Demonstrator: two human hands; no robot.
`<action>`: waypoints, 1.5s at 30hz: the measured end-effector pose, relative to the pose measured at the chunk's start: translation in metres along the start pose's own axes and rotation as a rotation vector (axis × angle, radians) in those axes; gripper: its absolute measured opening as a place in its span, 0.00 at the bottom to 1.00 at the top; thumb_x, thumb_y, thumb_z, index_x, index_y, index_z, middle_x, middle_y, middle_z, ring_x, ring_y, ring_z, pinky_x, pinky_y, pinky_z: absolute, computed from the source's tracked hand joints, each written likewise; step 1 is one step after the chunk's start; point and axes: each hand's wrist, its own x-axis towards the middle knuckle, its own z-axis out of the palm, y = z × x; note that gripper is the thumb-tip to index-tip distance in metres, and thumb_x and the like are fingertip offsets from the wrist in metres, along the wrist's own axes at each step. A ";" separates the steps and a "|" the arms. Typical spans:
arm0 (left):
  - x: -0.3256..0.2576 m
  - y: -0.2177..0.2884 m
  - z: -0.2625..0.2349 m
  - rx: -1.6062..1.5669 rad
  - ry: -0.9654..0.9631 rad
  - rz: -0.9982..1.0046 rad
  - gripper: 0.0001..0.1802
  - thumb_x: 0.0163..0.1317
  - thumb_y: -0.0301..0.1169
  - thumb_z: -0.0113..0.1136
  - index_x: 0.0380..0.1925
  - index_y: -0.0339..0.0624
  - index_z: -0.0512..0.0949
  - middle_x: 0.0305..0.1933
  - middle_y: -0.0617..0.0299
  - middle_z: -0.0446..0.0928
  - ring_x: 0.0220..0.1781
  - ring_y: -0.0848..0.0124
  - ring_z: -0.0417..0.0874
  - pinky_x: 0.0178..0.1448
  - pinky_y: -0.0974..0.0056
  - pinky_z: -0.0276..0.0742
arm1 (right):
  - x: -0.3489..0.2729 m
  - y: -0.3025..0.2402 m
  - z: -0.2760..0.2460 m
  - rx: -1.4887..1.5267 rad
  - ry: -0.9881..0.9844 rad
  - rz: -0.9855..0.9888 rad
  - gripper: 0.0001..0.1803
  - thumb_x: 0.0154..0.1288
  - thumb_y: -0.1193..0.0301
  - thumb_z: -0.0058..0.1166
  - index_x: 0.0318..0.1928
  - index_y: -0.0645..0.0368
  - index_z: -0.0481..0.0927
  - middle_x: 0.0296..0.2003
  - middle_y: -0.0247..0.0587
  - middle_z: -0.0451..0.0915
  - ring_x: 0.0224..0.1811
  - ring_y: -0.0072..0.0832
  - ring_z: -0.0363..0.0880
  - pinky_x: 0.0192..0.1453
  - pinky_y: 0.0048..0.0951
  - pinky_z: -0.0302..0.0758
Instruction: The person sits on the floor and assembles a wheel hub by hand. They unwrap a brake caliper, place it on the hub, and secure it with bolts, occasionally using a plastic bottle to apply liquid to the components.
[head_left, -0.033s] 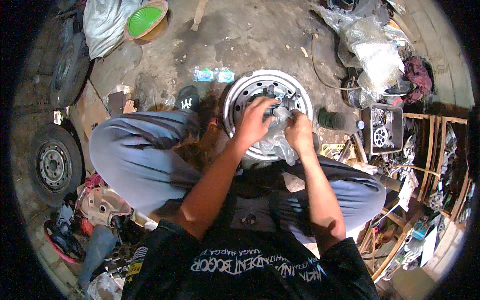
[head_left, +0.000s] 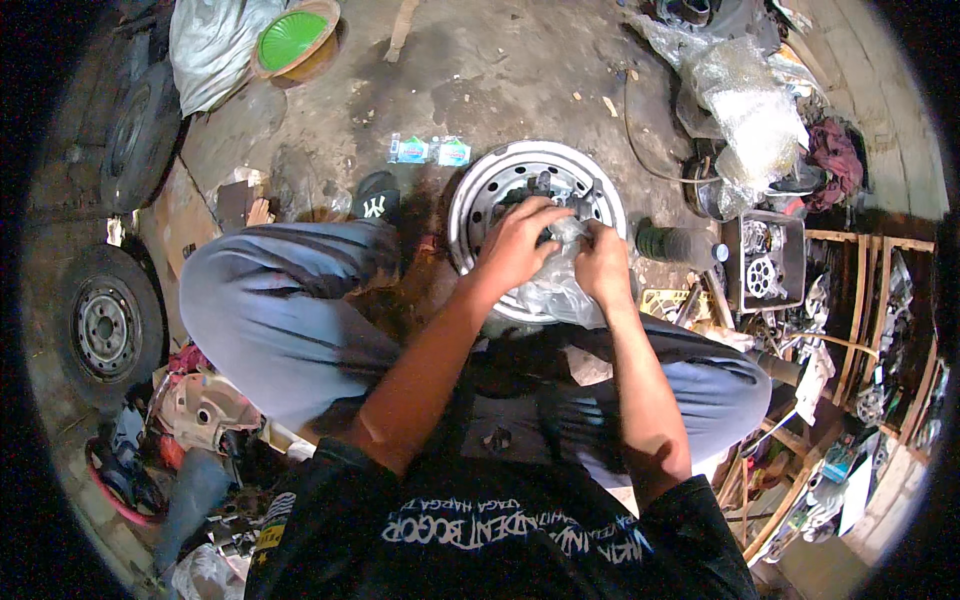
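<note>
A silver steel wheel rim (head_left: 461,215) lies flat on the floor between my legs. Dark metal parts (head_left: 543,185) sit inside it. Over the rim, my left hand (head_left: 512,248) curls its fingers round a bunched, clear plastic bag (head_left: 558,292). My right hand (head_left: 604,264) pinches the same bag from the right side, near its top. The bag's loose end hangs toward me over the rim's near edge. Whether something lies inside the bag is hidden by my fingers and the crumpled plastic.
Right of the rim lies a clear bottle (head_left: 668,243) with a blue cap, beside a metal tray (head_left: 741,272) of parts. Two small packets (head_left: 410,150) lie beyond. A dark sandal (head_left: 377,198) is at left, a tyre (head_left: 68,330) farther left. Bubble wrap (head_left: 745,105) fills the far right.
The loose end of the plastic bag has shifted slightly to the right, spreading under my right hand. My left fingers have moved a little over the bag's top. Both hands keep their grip.
</note>
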 end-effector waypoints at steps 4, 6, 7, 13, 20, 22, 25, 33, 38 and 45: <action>-0.002 -0.014 0.011 -0.030 0.005 -0.050 0.26 0.52 0.22 0.71 0.55 0.45 0.82 0.55 0.48 0.79 0.57 0.48 0.80 0.61 0.53 0.77 | 0.004 -0.001 -0.009 -0.015 -0.021 -0.028 0.16 0.59 0.76 0.54 0.48 0.66 0.84 0.42 0.67 0.83 0.49 0.59 0.83 0.55 0.48 0.79; -0.001 -0.014 0.011 -0.034 0.003 -0.044 0.24 0.52 0.21 0.70 0.53 0.44 0.83 0.54 0.48 0.79 0.56 0.48 0.80 0.60 0.53 0.77 | 0.007 -0.005 -0.015 0.008 -0.053 0.046 0.17 0.61 0.73 0.55 0.50 0.66 0.84 0.43 0.66 0.84 0.50 0.59 0.83 0.56 0.46 0.79; 0.000 -0.014 0.011 -0.024 0.008 -0.037 0.24 0.53 0.21 0.70 0.52 0.44 0.83 0.54 0.48 0.78 0.56 0.48 0.80 0.60 0.52 0.78 | 0.008 -0.008 -0.017 0.012 -0.054 0.096 0.18 0.61 0.72 0.56 0.51 0.66 0.84 0.43 0.66 0.84 0.51 0.59 0.83 0.56 0.45 0.79; 0.003 -0.019 0.010 -0.022 -0.081 -0.075 0.23 0.56 0.22 0.68 0.53 0.48 0.84 0.58 0.49 0.78 0.59 0.48 0.80 0.63 0.53 0.77 | 0.002 -0.017 -0.014 -0.124 -0.059 0.025 0.21 0.60 0.65 0.67 0.52 0.62 0.84 0.42 0.63 0.85 0.49 0.56 0.85 0.54 0.48 0.80; 0.005 -0.016 0.008 0.036 -0.069 -0.037 0.19 0.57 0.21 0.66 0.50 0.43 0.83 0.55 0.50 0.77 0.55 0.47 0.81 0.57 0.51 0.79 | 0.011 -0.004 -0.015 -0.087 -0.099 -0.016 0.15 0.64 0.75 0.58 0.50 0.68 0.84 0.42 0.68 0.83 0.52 0.57 0.83 0.57 0.48 0.78; 0.005 -0.017 0.008 0.023 -0.061 -0.031 0.19 0.57 0.22 0.66 0.51 0.43 0.83 0.56 0.50 0.77 0.55 0.47 0.81 0.56 0.51 0.79 | 0.013 0.007 -0.008 -0.038 -0.076 -0.028 0.17 0.65 0.75 0.56 0.52 0.71 0.82 0.45 0.70 0.83 0.54 0.58 0.82 0.60 0.46 0.77; 0.009 -0.009 0.006 -0.010 -0.088 -0.069 0.20 0.57 0.24 0.67 0.52 0.42 0.83 0.57 0.48 0.77 0.57 0.46 0.80 0.60 0.51 0.78 | 0.019 0.017 -0.008 0.164 -0.114 0.068 0.19 0.66 0.73 0.57 0.54 0.74 0.80 0.47 0.67 0.84 0.55 0.53 0.83 0.62 0.42 0.75; 0.028 0.024 -0.011 -0.053 0.065 0.163 0.15 0.53 0.24 0.66 0.42 0.32 0.82 0.45 0.47 0.84 0.52 0.47 0.81 0.60 0.50 0.74 | -0.005 -0.049 -0.087 0.415 -0.255 -0.019 0.24 0.62 0.64 0.69 0.50 0.72 0.81 0.43 0.53 0.87 0.45 0.36 0.85 0.54 0.36 0.77; 0.054 0.079 -0.056 -0.035 -0.309 -0.067 0.10 0.59 0.25 0.65 0.42 0.35 0.82 0.39 0.45 0.83 0.45 0.46 0.84 0.49 0.52 0.77 | -0.010 -0.064 -0.145 0.037 -0.300 -0.245 0.23 0.65 0.67 0.65 0.53 0.72 0.78 0.44 0.62 0.85 0.50 0.48 0.85 0.57 0.42 0.77; 0.092 0.106 -0.088 0.031 -0.390 0.221 0.25 0.63 0.25 0.56 0.60 0.27 0.70 0.57 0.32 0.76 0.62 0.41 0.77 0.65 0.49 0.72 | 0.000 -0.073 -0.163 -0.004 -0.196 -0.463 0.31 0.67 0.75 0.51 0.69 0.73 0.65 0.64 0.71 0.71 0.70 0.55 0.69 0.74 0.43 0.65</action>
